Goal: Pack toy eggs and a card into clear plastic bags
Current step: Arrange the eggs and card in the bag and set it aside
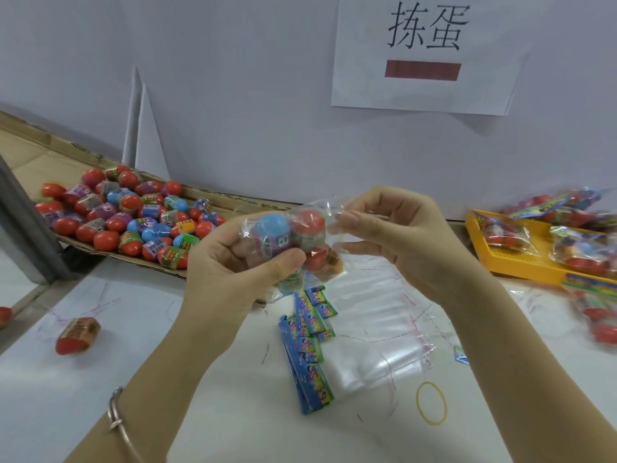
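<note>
While my left hand (pixel 230 262) curls round the clear bag (pixel 329 212), bunching its eggs (pixel 272 225) together, my right hand (pixel 400 242) pinches the bag's mouth — presumably to admit a card from the card stack (pixel 309 359) lying below on the table (pixel 233 412).

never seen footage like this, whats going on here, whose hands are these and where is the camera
There is no machine here. This is one picture from a camera worn on a person's head, looking down at their own bare hands. The left hand grips a clear plastic bag holding a blue toy egg and red toy eggs. The right hand pinches the bag's other end. On the white table lie a stack of blue printed cards, a pile of empty clear bags, a yellow rubber band and one loose red egg. At left a cardboard tray holds many loose eggs. At right a yellow plastic tray holds packed bags.
</note>
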Available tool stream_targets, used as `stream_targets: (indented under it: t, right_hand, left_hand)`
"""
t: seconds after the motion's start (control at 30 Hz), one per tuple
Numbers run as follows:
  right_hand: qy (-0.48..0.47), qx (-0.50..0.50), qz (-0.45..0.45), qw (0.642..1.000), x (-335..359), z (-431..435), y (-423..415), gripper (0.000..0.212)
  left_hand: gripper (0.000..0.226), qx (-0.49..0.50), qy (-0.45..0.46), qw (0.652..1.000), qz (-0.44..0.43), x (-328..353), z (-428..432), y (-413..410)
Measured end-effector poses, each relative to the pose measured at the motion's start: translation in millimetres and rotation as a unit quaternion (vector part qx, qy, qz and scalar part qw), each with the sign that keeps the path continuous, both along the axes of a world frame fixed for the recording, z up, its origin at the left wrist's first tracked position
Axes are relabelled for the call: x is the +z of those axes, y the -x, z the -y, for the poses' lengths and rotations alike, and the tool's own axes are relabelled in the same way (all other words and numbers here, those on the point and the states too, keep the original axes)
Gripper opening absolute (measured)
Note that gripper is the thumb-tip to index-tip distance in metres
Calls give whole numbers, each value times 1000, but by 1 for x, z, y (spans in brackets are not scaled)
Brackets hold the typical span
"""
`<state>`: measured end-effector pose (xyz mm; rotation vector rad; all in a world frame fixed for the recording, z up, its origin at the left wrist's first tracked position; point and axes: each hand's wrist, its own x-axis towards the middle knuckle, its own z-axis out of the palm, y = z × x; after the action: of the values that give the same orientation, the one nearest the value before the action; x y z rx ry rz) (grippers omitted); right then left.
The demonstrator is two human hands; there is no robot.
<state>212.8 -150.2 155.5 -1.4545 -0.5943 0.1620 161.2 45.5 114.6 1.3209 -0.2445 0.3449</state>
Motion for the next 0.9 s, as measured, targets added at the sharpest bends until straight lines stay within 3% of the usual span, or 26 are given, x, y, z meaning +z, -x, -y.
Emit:
stream_targets:
  t: [0.17, 0.3, 0.5, 0.53, 0.6, 0.63, 0.7, 0.83, 0.9]
  right_hand:
    - [-25, -18, -3, 1000, -1, -4, 1, 12]
    - [-33, -25, -42, 998, -2, -5, 0, 37]
    - [-51, 1, -45, 998, -1, -7, 2, 13]
    - [-57, -7, -39, 998, -1, -6, 1, 13]
    - [-53, -17, -34, 998, 0, -3, 1, 14]
    - [-47, -20, -30, 998, 0, -3, 1, 16]
    - [-35, -29, -21, 999, 0, -4, 2, 19]
    - [-6, -67, 11, 998, -2, -10, 5, 15]
    - [-1, -88, 21, 996, -3, -12, 4, 14]
  left_hand:
    - [50, -46, 19, 999, 12, 0, 0, -1]
    - [51, -59, 32, 998, 9, -1, 0, -2]
    - [70, -67, 33, 997, -11, -3, 1, -2]
    - [66, -64, 39, 997, -15, -2, 0, -1]
    - [25, -43, 70, 996, -33, -1, -1, -4]
    - [20, -26, 87, 995, -45, -1, -1, -5]
    - [33, 1, 99, 993, -56, 0, 0, -7]
    - [23, 42, 87, 992, -87, 2, 4, -6]
    - [32, 68, 83, 989, -100, -2, 2, -8]
